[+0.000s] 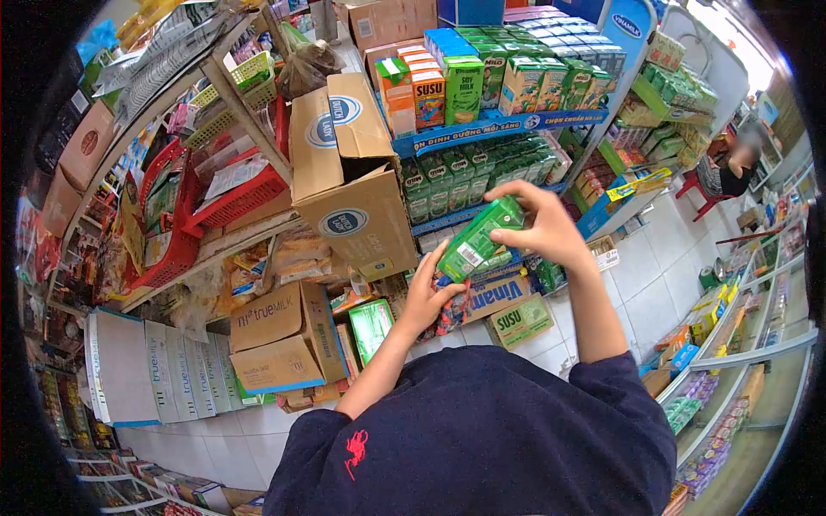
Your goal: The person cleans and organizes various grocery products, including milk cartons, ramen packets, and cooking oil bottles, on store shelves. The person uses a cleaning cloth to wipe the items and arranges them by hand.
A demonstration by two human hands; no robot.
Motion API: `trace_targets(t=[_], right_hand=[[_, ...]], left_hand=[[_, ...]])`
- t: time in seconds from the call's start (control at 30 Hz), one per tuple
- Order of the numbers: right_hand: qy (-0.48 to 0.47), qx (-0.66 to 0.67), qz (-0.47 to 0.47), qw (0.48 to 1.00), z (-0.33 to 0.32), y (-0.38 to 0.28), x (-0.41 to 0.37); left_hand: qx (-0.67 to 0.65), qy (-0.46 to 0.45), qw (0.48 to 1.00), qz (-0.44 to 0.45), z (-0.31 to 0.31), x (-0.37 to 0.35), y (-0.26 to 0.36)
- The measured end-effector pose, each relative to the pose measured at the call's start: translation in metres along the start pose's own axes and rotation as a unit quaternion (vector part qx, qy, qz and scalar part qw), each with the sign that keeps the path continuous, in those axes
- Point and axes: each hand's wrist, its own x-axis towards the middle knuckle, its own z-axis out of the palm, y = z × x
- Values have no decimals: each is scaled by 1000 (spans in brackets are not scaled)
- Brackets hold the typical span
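Observation:
Both hands hold a green pack of drink cartons (pixel 478 242), tilted, with a white barcode label facing up. My left hand (pixel 423 297) is closed round its lower left end. At the upper right end my right hand (pixel 546 225) grips it, thumb on the face and fingers over the far edge. Just behind the pack are the lower shelf's green Milo cartons (pixel 447 179). Beneath my left hand shows a dark, red-patterned item (pixel 453 311), partly hidden, whose kind I cannot make out.
An open Dutch Lady box (pixel 348 193) stands left of the blue-edged milk shelf (pixel 508 127). Lower down are a TH true MILK box (pixel 277 334) and a SUSU box (pixel 520 322). Glass shelving (pixel 740 344) lines the right. A person (pixel 731 168) sits farther back.

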Motion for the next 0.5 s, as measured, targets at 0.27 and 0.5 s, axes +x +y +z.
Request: trace_targets(t=[0.27,0.5], right_hand=[[227,-253,-197,919,-72,-25,72],[280,-334,-230,870,-98,-25,145]], left_hand=[[-18,227,971,-75,-27,-11,3],[9,320,938,-134,-62,-61,-21]])
